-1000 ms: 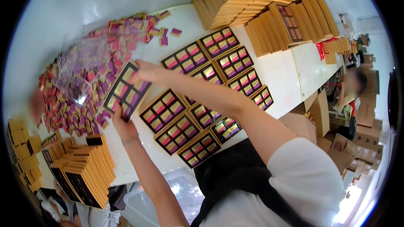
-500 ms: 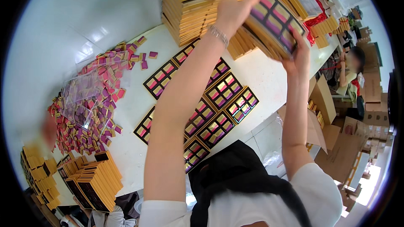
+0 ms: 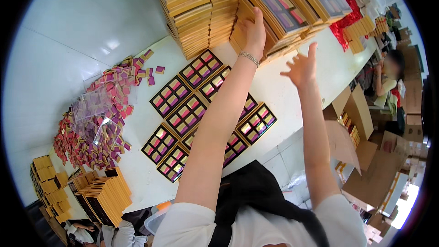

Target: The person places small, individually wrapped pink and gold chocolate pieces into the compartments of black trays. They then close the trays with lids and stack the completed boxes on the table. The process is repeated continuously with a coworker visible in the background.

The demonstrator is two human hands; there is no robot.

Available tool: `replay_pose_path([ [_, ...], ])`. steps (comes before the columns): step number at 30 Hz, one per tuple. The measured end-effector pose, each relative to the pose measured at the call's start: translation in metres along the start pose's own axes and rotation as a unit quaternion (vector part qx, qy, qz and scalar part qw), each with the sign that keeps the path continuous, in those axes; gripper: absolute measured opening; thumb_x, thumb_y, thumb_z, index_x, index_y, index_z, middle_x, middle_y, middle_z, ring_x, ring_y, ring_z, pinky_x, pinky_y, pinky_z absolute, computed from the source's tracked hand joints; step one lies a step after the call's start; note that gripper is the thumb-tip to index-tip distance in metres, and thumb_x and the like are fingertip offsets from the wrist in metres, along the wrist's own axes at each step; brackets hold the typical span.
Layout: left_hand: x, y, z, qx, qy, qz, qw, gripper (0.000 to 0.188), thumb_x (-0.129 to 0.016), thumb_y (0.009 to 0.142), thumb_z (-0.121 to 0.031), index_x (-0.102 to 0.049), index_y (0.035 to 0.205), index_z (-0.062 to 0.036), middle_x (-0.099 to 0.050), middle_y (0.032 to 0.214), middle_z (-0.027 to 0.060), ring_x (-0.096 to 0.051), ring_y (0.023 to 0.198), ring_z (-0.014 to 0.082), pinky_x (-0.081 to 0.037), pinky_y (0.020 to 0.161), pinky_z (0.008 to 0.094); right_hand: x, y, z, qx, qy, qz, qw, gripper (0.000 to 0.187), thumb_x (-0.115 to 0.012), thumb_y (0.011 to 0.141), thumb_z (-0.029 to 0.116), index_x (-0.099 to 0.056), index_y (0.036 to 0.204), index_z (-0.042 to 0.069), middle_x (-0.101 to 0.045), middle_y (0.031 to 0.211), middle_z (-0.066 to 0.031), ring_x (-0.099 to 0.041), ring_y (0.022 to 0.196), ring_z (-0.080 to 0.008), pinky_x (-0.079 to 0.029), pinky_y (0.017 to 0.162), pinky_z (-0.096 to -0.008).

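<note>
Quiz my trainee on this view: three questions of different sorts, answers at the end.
1. True or false: the right hand is open, fingers spread, with nothing in it.
2. Which wrist wears the bracelet? A. right; B. left; C. both.
3. What is the left hand nearest to?

Key:
1. True.
2. B, left.
3. The stacked gold-edged boxes; whether it touches them is hard to tell.
</note>
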State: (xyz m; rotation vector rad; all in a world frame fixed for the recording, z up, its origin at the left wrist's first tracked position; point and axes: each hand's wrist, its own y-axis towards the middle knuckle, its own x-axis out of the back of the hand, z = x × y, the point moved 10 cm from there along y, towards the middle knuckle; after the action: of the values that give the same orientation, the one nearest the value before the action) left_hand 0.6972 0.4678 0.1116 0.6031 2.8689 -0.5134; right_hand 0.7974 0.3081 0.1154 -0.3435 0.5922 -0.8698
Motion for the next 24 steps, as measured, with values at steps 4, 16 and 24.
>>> replay_pose_path([
  [4,-0.025,0.003,-0.002,0.027,-0.085,-0.017,0.996,0.11,-0.029,0.086,-0.078,0.007,0.148,0.006,0.016,0.156,0.0211,0.013,0.146,0.0277,0.001,0.117,0.0431,-0.045,0.033,-0.008,-0.034,0.119,0.204,0.971,0.123,-0.039,0.069,0.09,-0.002,0.152,0.007,0.0,0.158,-0.0177,-0.002,0.145,-0.0399,-0.005,0.102,-0.0766],
  [16,0.052,-0.033,0.015,-0.212,-0.046,-0.064,0.974,0.08,-0.045,0.095,-0.053,-0.02,0.148,0.0011,-0.021,0.154,0.0218,-0.019,0.144,0.0308,-0.017,0.117,0.0386,0.012,0.015,-0.07,-0.046,0.126,0.006,0.991,0.095,-0.046,0.091,0.059,0.005,0.151,0.005,-0.009,0.157,-0.0169,-0.024,0.141,-0.0377,-0.025,0.111,-0.0572],
  [24,0.543,-0.214,0.077,-0.061,0.232,-0.697,0.676,0.043,-0.072,0.081,-0.029,-0.046,0.095,0.0018,-0.056,0.097,0.018,-0.059,0.09,0.0316,-0.048,0.074,0.0418,-0.131,-0.063,-0.206,0.03,-0.25,0.223,0.942,0.048,-0.057,0.095,0.027,-0.041,0.132,0.001,-0.048,0.126,-0.0139,-0.056,0.112,-0.0258,-0.048,0.093,-0.0372],
])
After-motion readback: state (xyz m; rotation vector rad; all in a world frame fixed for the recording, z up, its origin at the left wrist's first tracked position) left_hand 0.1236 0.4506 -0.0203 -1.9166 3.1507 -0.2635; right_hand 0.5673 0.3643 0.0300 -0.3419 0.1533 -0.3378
